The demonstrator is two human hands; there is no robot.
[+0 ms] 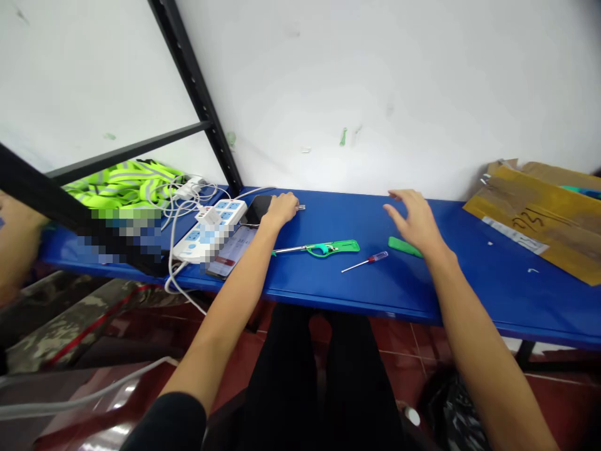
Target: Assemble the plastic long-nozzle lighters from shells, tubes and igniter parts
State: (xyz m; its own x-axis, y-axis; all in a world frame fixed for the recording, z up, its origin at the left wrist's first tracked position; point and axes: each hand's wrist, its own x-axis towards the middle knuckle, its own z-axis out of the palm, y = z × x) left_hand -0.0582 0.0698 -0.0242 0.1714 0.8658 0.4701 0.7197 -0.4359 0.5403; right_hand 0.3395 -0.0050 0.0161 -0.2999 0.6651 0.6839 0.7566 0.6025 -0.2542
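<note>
My left hand [283, 209] is at the back of the blue shelf beside a black phone [256, 210]. Its fingers are closed, with a small shiny metallic part [301, 207] showing at their tips. My right hand [413, 218] is held open, thumb and fingers apart, just above a green plastic cover piece [404, 246]. Between my hands lies a green long-necked lighter [332, 248], its handle opened and its inner parts exposed. A small screwdriver [375, 257] with a clear reddish handle rests nearer the front edge.
At left are a white power strip [192, 248] with plugs and cables, another phone [231, 252], and neon yellow reflective straps [136, 185] behind a black shelf post [200, 94]. A yellow-taped carton [539, 219] stands right. Another person's arm [19, 235] shows far left.
</note>
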